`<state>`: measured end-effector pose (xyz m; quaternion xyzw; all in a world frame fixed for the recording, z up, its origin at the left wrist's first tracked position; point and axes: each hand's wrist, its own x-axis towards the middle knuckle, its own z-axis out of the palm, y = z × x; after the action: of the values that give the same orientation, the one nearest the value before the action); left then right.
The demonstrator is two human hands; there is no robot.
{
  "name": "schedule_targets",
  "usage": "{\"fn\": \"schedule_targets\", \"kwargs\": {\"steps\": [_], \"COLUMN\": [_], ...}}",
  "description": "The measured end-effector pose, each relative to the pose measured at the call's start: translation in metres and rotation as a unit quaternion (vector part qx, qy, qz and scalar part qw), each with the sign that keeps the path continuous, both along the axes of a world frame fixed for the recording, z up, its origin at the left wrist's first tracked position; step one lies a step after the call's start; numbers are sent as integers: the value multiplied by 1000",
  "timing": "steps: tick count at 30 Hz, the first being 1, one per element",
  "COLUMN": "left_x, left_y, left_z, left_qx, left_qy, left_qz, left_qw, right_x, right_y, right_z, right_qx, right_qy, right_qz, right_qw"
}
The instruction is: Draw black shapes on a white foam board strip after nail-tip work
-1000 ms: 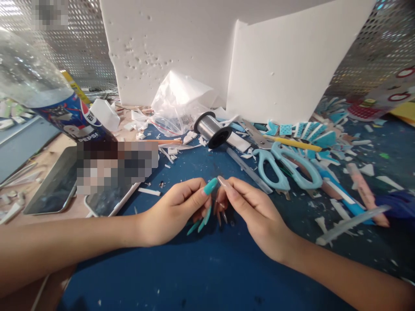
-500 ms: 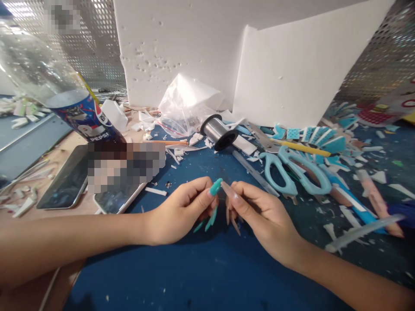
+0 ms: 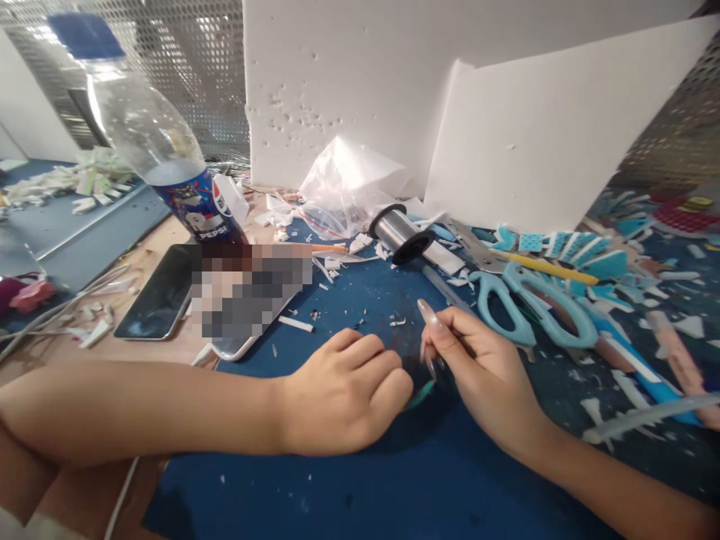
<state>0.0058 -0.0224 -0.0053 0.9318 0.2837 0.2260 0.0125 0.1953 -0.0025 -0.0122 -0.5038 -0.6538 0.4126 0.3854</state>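
My left hand [image 3: 352,394] is turned back-up over the blue mat [image 3: 315,487], its fingers curled under and one long teal nail showing. Whatever it may hold is hidden beneath it. Just to its right, my right hand [image 3: 478,364] pinches thumb against fingers, with long pale nails. Anything in that pinch is too fine to make out. Beyond the hands a black-ended spool of silvery wire or thread [image 3: 398,231] lies on its side. Light blue-handled scissors [image 3: 554,307] lie to the right of the spool, near my right hand.
At the left stand a Pepsi bottle [image 3: 196,199] and a dark phone [image 3: 157,292]; a second, partly blurred phone [image 3: 241,345] lies closer. White foam boards [image 3: 337,82] rise behind a clear plastic bag [image 3: 343,187]. A yellow pen-like tool [image 3: 551,266], blue-patterned pieces [image 3: 601,259] and white scraps lie right.
My left hand has rolled over to back-up and curled, its fingertips leaving those of my right hand. My right hand still pinches, moved slightly right. The view has shifted left.
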Motion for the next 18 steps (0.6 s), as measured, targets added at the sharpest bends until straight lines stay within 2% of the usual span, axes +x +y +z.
{"fn": "schedule_targets", "kwargs": {"steps": [1,3,7,11,18], "left_x": [-2,-10,-33,-49,-49], "left_y": [-6,-19,-42,-48,-42], "left_z": [0,1,-2,-5,-2], "left_qx": [44,82,64,11,-34], "left_qy": [34,85,148,177,185], "left_qz": [30,116,239,253,262], "left_qw": [998,986,958,951,947], "right_x": [0,-1,-3,-2,-7], "right_y": [0,1,2,2,3], "right_z": [0,0,1,2,7], "right_qx": [2,9,11,8,16], "right_qy": [-3,-8,-12,-15,-17], "right_qz": [0,-2,-1,3,-10], "right_qw": [1000,1000,1000,1000,1000]}}
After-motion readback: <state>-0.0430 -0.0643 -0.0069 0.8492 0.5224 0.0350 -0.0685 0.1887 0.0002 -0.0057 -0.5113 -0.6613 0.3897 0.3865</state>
